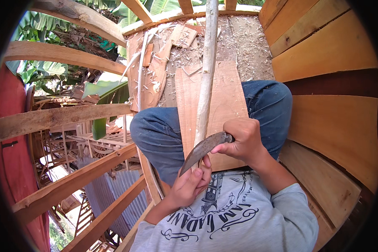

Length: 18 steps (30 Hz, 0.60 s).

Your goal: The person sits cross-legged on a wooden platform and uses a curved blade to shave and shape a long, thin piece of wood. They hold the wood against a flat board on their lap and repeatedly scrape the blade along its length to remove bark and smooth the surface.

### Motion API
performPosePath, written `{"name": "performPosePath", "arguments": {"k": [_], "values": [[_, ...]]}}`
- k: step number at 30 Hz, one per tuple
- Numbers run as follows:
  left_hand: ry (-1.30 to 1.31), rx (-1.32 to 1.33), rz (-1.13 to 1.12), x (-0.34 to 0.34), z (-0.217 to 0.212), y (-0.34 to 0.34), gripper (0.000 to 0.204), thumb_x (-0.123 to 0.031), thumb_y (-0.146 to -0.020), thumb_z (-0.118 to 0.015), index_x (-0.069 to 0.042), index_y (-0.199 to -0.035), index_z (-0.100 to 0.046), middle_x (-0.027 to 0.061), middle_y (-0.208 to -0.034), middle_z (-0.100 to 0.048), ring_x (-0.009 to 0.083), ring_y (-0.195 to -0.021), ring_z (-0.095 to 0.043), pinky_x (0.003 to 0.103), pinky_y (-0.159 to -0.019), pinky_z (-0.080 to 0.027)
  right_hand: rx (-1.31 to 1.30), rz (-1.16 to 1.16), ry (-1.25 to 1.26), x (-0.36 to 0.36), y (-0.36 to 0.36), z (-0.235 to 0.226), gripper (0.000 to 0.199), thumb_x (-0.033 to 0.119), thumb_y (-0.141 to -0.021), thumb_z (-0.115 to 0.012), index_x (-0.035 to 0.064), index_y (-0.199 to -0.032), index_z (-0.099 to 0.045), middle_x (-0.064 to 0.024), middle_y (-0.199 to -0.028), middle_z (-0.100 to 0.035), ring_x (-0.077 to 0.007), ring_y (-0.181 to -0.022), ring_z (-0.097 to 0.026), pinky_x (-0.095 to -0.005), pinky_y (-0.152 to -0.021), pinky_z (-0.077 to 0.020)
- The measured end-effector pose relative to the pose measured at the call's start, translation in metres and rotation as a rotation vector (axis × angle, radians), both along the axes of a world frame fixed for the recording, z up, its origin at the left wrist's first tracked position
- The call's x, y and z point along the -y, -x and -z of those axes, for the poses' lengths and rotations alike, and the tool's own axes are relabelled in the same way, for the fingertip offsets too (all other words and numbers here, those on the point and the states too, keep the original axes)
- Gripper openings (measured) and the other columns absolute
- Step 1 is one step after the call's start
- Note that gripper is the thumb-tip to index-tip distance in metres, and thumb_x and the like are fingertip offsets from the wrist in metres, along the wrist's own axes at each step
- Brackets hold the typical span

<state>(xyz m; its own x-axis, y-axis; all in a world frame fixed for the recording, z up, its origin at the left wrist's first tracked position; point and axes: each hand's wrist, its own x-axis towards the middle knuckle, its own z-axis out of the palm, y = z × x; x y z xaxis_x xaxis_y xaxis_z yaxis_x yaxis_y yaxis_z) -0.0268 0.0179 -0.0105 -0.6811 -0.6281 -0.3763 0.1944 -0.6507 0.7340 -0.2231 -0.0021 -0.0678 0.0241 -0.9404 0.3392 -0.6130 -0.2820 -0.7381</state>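
I'm gripping the curved knife (202,150) in my right hand (241,140), blade lying against the pale peeled stick (206,71); my left hand (191,185) is clamping the stick's near end. A slipping blade could be nicking those left fingers (206,164) just beneath it.

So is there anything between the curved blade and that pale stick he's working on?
Nothing visible. The right hand lays the curved blade straight against the pale stick, just above the left hand that grips the stick's lower end.

an open-air carpentry site: raw timber framing (63,115), plank walls (332,54), wood shavings (243,38).
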Motion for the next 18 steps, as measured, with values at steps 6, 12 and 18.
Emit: {"name": "performPosePath", "arguments": {"k": [6,12,18], "values": [[0.115,0.13,-0.002,-0.012,-0.003,0.007,0.041,-0.041,-0.097,-0.041,-0.002,-0.108,-0.036,-0.0023,-0.056,-0.032,0.0047,-0.042,-0.026,0.02,-0.038,-0.022,-0.075,0.162,0.162,0.03,0.027,0.011,0.069,0.066,-0.071,-0.064,0.005,-0.05,-0.039,-0.0059,-0.044,-0.034,-0.019,-0.038,-0.039,-0.0317,-0.04,-0.032],[0.074,0.074,-0.003,-0.012,-0.007,0.004,0.043,-0.042,-0.096,-0.042,-0.001,-0.108,-0.037,-0.0022,-0.056,-0.033,0.0049,-0.041,-0.026,0.02,-0.039,-0.023,0.31,0.434,-0.097,0.034,0.077,0.011,0.068,0.061,-0.082,-0.057,-0.0001,-0.055,-0.045,-0.0058,-0.047,-0.03,-0.0097,-0.046,-0.033,-0.0305,-0.043,-0.0289],[0.057,0.096,-0.034,-0.001,-0.001,0.008,0.04,-0.043,-0.097,-0.041,-0.004,-0.106,-0.037,-0.0023,-0.053,-0.032,0.0045,-0.039,-0.025,0.02,-0.036,-0.022,-0.076,0.036,-0.065,-0.007,0.008,-0.01,0.065,0.065,-0.066,-0.068,0.0068,-0.05,-0.046,-0.0075,-0.044,-0.043,-0.0259,-0.041,-0.052,-0.034,-0.041,-0.0393]]}}
